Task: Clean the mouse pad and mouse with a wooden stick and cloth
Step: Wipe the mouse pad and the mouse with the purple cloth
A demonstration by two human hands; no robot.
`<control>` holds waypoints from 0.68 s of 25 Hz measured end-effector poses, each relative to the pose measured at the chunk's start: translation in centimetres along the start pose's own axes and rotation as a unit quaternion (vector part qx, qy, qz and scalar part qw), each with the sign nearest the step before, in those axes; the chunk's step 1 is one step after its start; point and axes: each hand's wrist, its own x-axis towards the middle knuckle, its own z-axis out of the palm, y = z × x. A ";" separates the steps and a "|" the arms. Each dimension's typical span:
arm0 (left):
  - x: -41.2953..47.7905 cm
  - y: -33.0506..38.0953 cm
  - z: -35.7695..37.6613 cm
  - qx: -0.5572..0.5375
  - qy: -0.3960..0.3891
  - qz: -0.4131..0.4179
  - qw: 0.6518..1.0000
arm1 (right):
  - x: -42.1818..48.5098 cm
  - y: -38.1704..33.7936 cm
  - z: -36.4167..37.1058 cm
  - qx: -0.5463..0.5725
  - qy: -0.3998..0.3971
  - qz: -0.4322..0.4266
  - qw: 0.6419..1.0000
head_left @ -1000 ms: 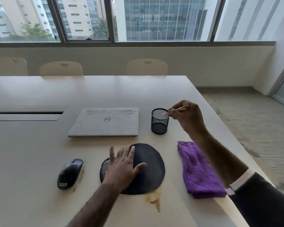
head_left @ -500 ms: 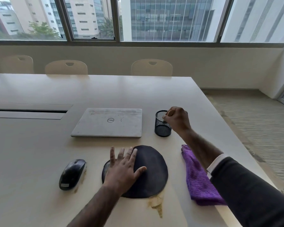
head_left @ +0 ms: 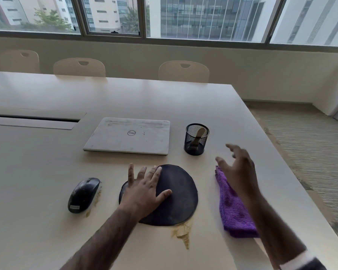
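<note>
While the left hand [head_left: 144, 193] lies flat on the mouse pad [head_left: 180, 197], fingers spread, the right hand [head_left: 239, 172] hovers over the far end of the purple cloth [head_left: 232, 213], fingers loosely spread, gripping nothing. Wooden stick [head_left: 200, 132] leans inside the mesh cup [head_left: 189, 146], behind the pad. Mouse [head_left: 84, 194] sits left of the pad, apart. Closed laptop [head_left: 129, 135] left of the cup.

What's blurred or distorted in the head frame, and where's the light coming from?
Head view: right hand motion-blurred, fingers smeared; left hand on the mouse pad sharp. Wide-angle lens bows the table edge and the windows. Daylight comes through them: soft shadows, no harsh glare.
</note>
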 end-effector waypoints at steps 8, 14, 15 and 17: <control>-2.3 -1.4 -1.8 -0.107 0.063 0.033 0.992 | -6.8 2.8 0.8 -0.291 -0.204 0.128 0.926; -8.6 -3.4 -0.4 -0.232 0.107 -0.003 0.967 | -5.7 3.5 1.6 -0.315 -0.161 0.121 0.927; -9.5 -3.6 -0.5 -0.237 0.107 -0.013 0.966 | -5.5 3.6 1.8 -0.323 -0.149 0.118 0.927; -10.8 -3.8 -0.7 -0.237 0.096 -0.028 0.966 | -5.1 4.0 2.1 -0.337 -0.120 0.099 0.929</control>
